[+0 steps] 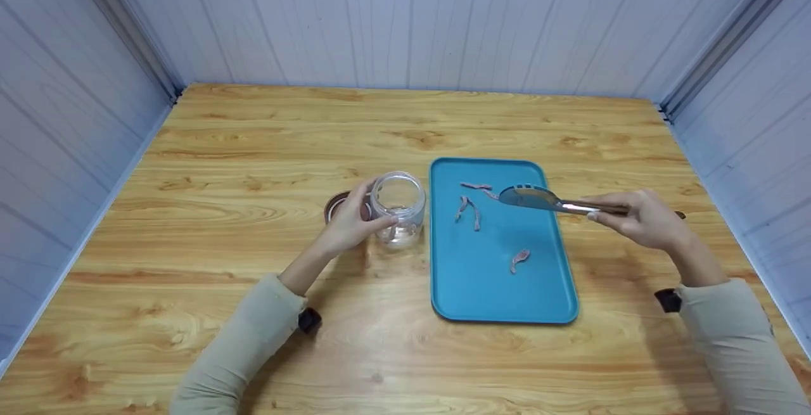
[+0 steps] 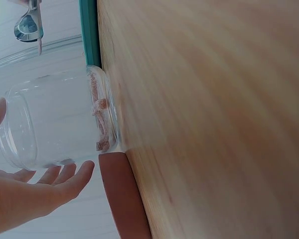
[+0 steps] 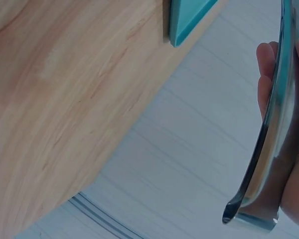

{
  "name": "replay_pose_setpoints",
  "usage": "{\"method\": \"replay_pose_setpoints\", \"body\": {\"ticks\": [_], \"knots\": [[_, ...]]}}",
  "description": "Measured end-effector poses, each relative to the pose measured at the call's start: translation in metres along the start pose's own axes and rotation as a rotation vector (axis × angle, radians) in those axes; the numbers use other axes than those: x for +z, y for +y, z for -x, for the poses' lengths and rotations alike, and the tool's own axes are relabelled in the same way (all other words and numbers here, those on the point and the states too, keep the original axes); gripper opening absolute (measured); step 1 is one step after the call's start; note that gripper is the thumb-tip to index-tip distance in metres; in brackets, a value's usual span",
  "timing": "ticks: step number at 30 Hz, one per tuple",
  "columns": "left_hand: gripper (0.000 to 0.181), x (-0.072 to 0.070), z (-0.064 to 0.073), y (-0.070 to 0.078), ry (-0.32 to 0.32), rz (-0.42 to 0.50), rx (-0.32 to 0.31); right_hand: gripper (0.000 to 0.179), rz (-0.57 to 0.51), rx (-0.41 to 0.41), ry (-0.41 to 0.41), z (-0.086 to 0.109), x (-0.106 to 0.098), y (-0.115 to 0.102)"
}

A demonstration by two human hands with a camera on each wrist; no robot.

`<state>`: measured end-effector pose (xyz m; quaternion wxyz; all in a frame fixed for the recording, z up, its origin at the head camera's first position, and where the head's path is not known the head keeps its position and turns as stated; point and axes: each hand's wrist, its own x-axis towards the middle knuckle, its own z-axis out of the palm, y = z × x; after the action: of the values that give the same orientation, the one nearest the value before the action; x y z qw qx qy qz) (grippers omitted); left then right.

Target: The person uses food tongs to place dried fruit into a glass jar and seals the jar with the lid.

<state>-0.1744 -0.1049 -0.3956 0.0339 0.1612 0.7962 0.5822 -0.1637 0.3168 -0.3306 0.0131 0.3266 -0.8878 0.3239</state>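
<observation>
My left hand (image 1: 347, 230) holds a clear, wide-mouthed jar (image 1: 412, 217), which stands upright and uncovered on the table. The thumb lies on its near side and the fingers on the other. Reddish dried strips (image 2: 100, 112) lie at the jar's bottom in the left wrist view. Metal tongs (image 1: 531, 197) are gripped in my right hand (image 1: 649, 220), their broad tip above the blue tray (image 1: 485, 285). Whether anything is between the tips I cannot tell. Several thin, pale pinkish strips (image 1: 476, 215) lie scattered on the tray.
A reddish-brown lid (image 1: 334, 204) lies on the table, left of the jar and partly behind my left hand. The tray sits close along the jar's right side. Pale panelled walls (image 1: 380, 22) border the wooden table (image 1: 253, 149) at the back and both sides.
</observation>
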Motion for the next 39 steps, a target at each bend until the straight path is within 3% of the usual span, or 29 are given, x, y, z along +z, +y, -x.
{"method": "replay_pose_setpoints", "body": {"ticks": [4, 7, 17, 24, 33, 39], "knots": [[0.069, 0.000, 0.006, 0.017, -0.005, -0.005, -0.004, 0.024, 0.009, -0.013, 0.009, -0.003, 0.000, 0.004], [0.068, -0.001, 0.006, 0.018, -0.003, -0.012, -0.003, 0.024, 0.019, -0.016, 0.014, -0.004, 0.002, 0.013], [0.075, 0.001, -0.004, -0.015, 0.007, 0.010, -0.002, 0.026, 0.011, -0.100, 0.008, -0.016, 0.006, 0.021], [0.073, 0.001, -0.004, -0.016, 0.007, 0.024, 0.013, 0.029, 0.025, -0.214, 0.032, -0.028, 0.013, 0.016], [0.073, 0.001, -0.004, -0.017, 0.017, 0.010, 0.012, 0.029, -0.006, -0.239, 0.020, -0.042, 0.027, 0.010], [0.073, 0.001, -0.005, -0.017, 0.015, 0.032, 0.015, 0.028, -0.043, -0.256, 0.013, -0.051, 0.030, -0.016]]}}
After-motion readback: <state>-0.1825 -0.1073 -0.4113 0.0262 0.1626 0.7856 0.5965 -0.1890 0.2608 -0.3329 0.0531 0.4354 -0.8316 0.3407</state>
